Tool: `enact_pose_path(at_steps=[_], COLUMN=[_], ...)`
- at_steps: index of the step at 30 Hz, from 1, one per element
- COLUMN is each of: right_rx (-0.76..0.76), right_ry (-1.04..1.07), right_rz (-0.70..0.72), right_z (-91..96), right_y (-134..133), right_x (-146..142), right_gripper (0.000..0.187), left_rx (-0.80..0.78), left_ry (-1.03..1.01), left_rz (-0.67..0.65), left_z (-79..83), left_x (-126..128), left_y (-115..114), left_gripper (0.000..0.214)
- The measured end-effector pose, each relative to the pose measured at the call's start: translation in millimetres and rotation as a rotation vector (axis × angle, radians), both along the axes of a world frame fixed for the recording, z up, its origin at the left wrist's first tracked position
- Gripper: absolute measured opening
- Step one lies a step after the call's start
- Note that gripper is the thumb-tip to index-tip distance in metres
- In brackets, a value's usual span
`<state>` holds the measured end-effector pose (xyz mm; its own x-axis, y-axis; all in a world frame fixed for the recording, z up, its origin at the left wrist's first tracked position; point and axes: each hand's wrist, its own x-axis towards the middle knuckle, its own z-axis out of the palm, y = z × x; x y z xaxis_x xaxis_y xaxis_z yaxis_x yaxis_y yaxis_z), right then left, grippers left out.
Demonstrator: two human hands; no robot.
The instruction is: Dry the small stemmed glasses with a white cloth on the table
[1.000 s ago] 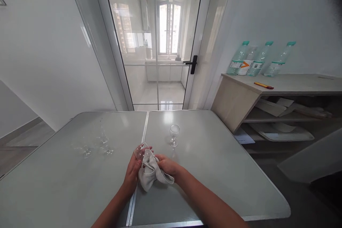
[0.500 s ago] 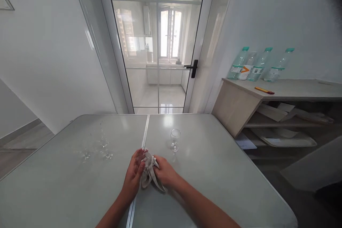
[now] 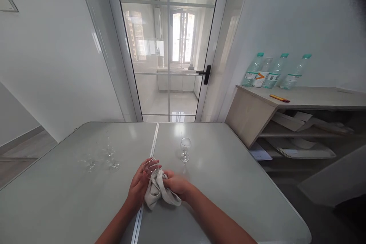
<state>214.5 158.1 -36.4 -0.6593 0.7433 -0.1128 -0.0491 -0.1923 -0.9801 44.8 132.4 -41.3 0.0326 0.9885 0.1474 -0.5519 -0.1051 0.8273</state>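
Note:
My left hand (image 3: 137,186) is closed around a clear stemmed glass (image 3: 150,165), tilted with its rim up and away from me. My right hand (image 3: 176,185) grips a grey-white cloth (image 3: 156,194) pressed against the glass. Both hands are just above the grey table (image 3: 228,183), over its centre seam. Another stemmed glass (image 3: 185,149) stands upright a little beyond my right hand. Two more clear glasses (image 3: 110,156) stand on the table's left half, hard to make out.
A glass door (image 3: 168,45) with a black handle (image 3: 206,74) is behind the table. To the right, a wooden shelf unit (image 3: 300,99) carries several plastic bottles (image 3: 274,71) and a yellow-red pen (image 3: 279,98), with boards on its lower shelves.
My hands shifted slightly while holding glass and cloth; the cloth hangs lower now than half a second ago. The view tilted up a little.

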Motion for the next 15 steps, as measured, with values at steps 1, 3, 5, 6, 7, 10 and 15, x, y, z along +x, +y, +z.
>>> enact_pose_path(at_steps=[1, 3, 5, 6, 7, 10, 15], right_rx=[0.106, 0.402, 0.679, 0.772, 0.822, 0.64, -0.154], right_ry=[-0.049, -0.224, -0.428, -0.504, -0.549, -0.452, 0.019], right_rz=[-0.036, -0.159, -0.271, -0.298, -0.306, -0.201, 0.109], right_z=[1.8, 6.8, 11.7, 13.3, 14.1, 10.5, -3.5], right_y=[-1.3, -4.9, -8.3, -9.4, -9.8, -6.2, 5.1], right_x=[0.2, -0.7, -2.2, -2.9, -3.4, -3.2, -1.7], right_gripper=[0.026, 0.012, 0.011, 0.012, 0.012, 0.007, 0.022], left_rx=[0.009, 0.025, 0.03, 0.027, 0.02, -0.012, -0.061], left_ry=[0.017, 0.074, 0.129, 0.138, 0.127, 0.03, -0.022], left_rz=[0.01, 0.045, 0.073, 0.077, 0.076, 0.034, -0.02], left_z=[-0.3, -1.3, -2.4, -2.8, -3.1, -4.5, -4.9], left_x=[0.3, -0.1, -1.7, -2.7, -3.9, -7.5, -11.5], left_y=[0.4, 0.5, 0.2, 0.0, 0.0, 1.5, 5.2], left_gripper=[0.06, 0.065, 0.069, 0.069, 0.069, 0.062, 0.054])
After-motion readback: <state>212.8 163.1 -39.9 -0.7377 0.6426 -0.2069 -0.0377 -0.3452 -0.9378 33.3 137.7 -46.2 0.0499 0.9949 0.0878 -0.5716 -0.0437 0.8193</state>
